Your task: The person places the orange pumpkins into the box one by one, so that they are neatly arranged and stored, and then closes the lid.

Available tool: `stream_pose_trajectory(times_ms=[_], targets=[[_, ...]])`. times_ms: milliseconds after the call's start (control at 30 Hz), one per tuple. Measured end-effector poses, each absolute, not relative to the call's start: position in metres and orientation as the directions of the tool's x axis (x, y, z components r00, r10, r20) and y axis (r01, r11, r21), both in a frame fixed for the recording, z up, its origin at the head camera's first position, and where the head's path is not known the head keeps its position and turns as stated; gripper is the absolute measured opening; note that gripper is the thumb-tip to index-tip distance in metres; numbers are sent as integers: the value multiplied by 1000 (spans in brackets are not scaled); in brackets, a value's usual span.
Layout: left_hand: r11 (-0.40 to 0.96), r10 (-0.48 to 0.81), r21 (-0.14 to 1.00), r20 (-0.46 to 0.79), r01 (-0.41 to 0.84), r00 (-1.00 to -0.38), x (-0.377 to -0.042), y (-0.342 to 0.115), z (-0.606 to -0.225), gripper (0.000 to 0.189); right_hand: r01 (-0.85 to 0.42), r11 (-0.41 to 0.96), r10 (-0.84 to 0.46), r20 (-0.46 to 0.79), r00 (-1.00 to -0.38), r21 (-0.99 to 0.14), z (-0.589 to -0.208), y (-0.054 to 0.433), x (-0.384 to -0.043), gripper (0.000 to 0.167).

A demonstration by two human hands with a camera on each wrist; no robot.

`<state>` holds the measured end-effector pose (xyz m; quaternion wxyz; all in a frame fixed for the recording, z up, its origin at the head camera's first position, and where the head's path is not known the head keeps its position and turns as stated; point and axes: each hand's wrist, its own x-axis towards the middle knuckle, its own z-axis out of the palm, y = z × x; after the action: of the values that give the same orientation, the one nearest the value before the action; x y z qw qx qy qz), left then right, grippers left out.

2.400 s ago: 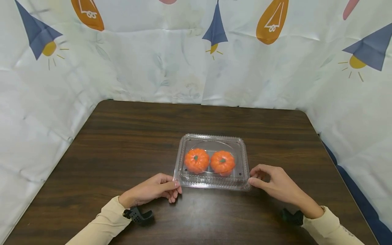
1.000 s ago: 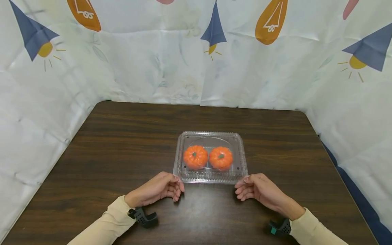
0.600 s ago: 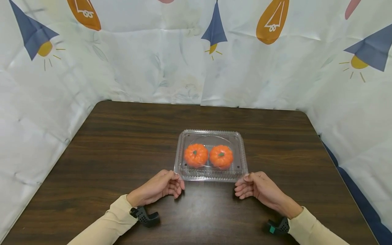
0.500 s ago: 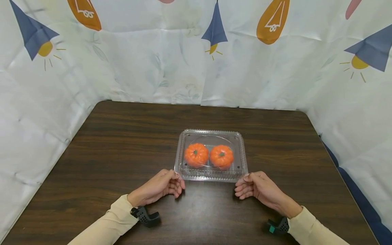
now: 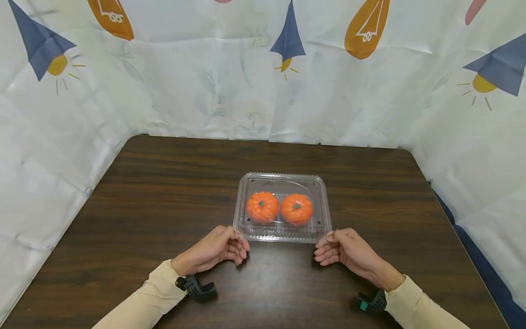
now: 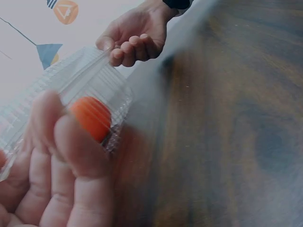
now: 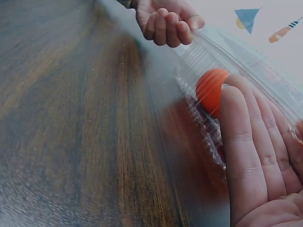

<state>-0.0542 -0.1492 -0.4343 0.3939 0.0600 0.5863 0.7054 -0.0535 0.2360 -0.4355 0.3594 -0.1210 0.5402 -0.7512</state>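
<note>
A clear plastic clamshell container (image 5: 281,237) lies lid down over two small orange pumpkins, the left pumpkin (image 5: 262,208) and the right pumpkin (image 5: 297,209), both with green stems. My left hand (image 5: 215,251) pinches its near left corner, thumb on top of the rim and the other fingers curled below. At the near right corner my right hand (image 5: 351,253) pinches the rim the same way. From the left wrist, one pumpkin (image 6: 91,116) shows through the ribbed front wall, partly behind my fingers. The right wrist view shows a pumpkin (image 7: 211,92) through that wall too.
The container is over the middle of a dark wood-grain table (image 5: 185,173). White cloth (image 5: 197,91) printed with lamps and bulbs hangs behind the table and along both sides. Black wrist mounts (image 5: 197,289) sit at both cuffs.
My right hand has shifted from the container's right side to its near right corner and taken a pinch there. The container has moved slightly away from me. Over the last half second little differs.
</note>
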Motion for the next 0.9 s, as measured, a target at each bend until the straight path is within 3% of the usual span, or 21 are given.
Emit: stream_pose_trajectory(times_ms=[267,600,767,900], targets=[[18,696,850,-389,-527,-603,-62,-154,-431,30,466,-165,-667,-250,-702,-869,-435,239,-58,41],[41,695,846,-407,-532,-592,-68,-163,-433,41,520,-65,-660,-354,-662,-852,-431,247,-64,34],[91,659,870,-418,-485,-625,-71,-178,-430,53,473,29,-605,-393,-693,-880,-422,261,-70,33],[164,584,921,-379,-353,-718,-75,-194,-424,53,349,129,-510,-364,-779,-928,-411,274,-76,41]])
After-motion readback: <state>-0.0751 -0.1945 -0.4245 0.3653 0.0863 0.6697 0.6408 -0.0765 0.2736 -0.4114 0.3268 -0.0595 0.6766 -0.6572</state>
